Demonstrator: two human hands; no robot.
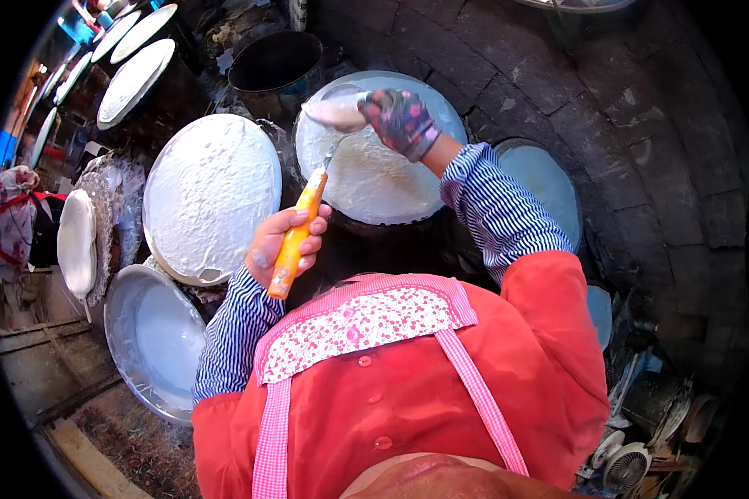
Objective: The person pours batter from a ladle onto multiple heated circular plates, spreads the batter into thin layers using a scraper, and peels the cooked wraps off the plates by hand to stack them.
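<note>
My bare left hand [290, 241] is closed around the thick orange handle of a tool [302, 229]. Its narrow metal end points up toward a large round drum top [391, 187] coated with white, slightly yellowed paste. Over that coated top, my right hand [399, 123], in a dark glove with pink patches, grips a pale, rounded, scoop-like thing [337, 113]. Motion smears the scoop-like thing, so its exact kind is unclear. The tool's tip comes close beneath it; whether they touch I cannot tell.
Left of the coated top stands another round top [212, 200] with lumpy white paste. A metal basin [125, 287] of whitish liquid sits at lower left. Beyond are a dark bucket [270, 75] and several white rounds [136, 81]. At right are a pale round [541, 195] and a fan [627, 467].
</note>
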